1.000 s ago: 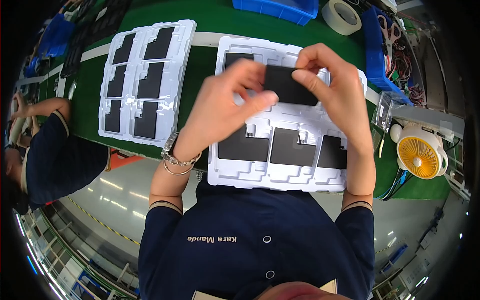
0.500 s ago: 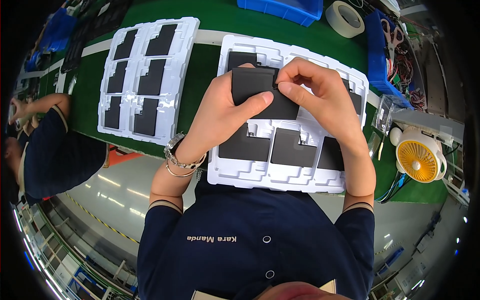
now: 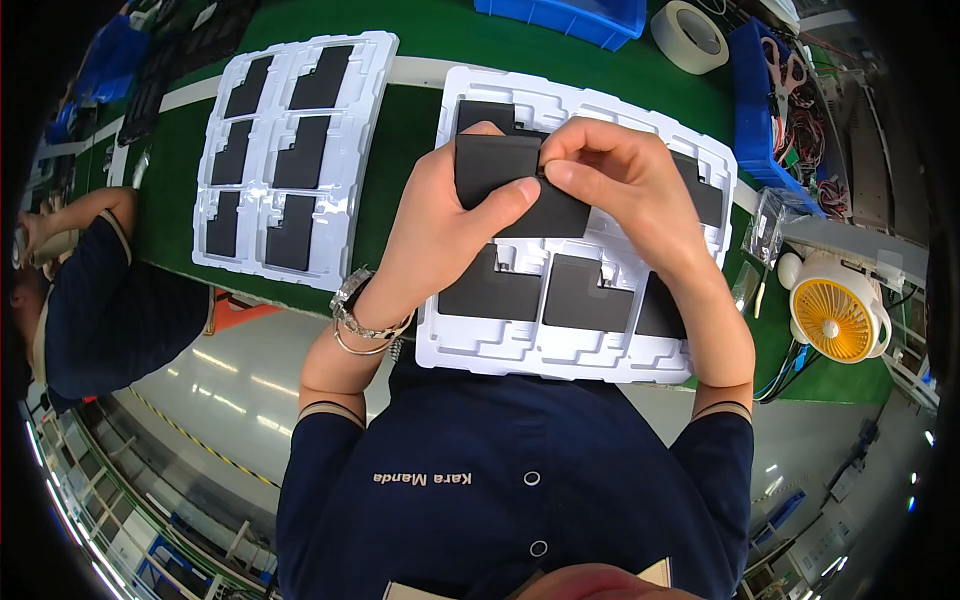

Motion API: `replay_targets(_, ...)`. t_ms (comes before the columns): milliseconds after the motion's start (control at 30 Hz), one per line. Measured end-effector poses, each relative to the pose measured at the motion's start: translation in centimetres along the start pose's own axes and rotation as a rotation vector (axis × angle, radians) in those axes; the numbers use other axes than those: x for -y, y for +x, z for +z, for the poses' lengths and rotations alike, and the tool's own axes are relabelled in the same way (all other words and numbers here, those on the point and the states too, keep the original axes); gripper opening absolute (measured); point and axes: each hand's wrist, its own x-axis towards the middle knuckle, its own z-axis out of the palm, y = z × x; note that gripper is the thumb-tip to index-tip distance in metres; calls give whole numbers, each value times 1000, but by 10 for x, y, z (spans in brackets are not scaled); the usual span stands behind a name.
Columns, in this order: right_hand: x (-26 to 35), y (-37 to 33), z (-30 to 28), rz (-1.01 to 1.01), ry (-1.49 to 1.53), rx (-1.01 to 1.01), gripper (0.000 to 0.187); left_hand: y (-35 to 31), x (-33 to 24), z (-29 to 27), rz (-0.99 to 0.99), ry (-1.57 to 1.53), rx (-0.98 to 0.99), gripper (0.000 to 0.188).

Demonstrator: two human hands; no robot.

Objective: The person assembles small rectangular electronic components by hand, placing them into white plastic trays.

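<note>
My left hand [image 3: 445,205] grips a flat black L-shaped pack [image 3: 492,165], its thumb lying across the front face and its fingers behind. At the pack's notched corner, my right hand [image 3: 625,190] has thumb and forefinger pinched together. What is between those fingertips is too small to make out. Both hands are above a white moulded plastic tray [image 3: 480,358]. Similar black packs [image 3: 585,295] sit in its compartments, some partly covered by my hands and forearms.
Left of me lies a second white tray [image 3: 255,210] with several black packs. A yellow-and-white fan [image 3: 832,312] stands at the right. Beyond are a tape roll [image 3: 690,38], a blue bin [image 3: 565,18] and another blue bin [image 3: 755,110] with scissors and wires. A co-worker [image 3: 95,290] is at far left.
Both hands and the held pack have shifted slightly left. My right fingertips remain pinched at the pack's notch.
</note>
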Motion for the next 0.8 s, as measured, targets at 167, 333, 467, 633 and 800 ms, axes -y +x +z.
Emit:
replay_targets(167,22,-9,-25,102,-405,211,17,-7,0,-3,-48,-55,-30,29)
replay_targets(333,5,-26,-64,189,-403,-136,16,-19,-27,-10,238,-302,2,57)
replay_targets(467,-10,-27,-77,248,-493,-218,18,-34,-54,25,436,-979,528,95)
replay_targets(633,-13,-29,-74,104,-687,-321,18,-34,-69,42,606,-1260,751,101)
replay_targets(800,-8,-46,-86,50,-1399,-424,22,-23,-68,46,713,-1244,819,100)
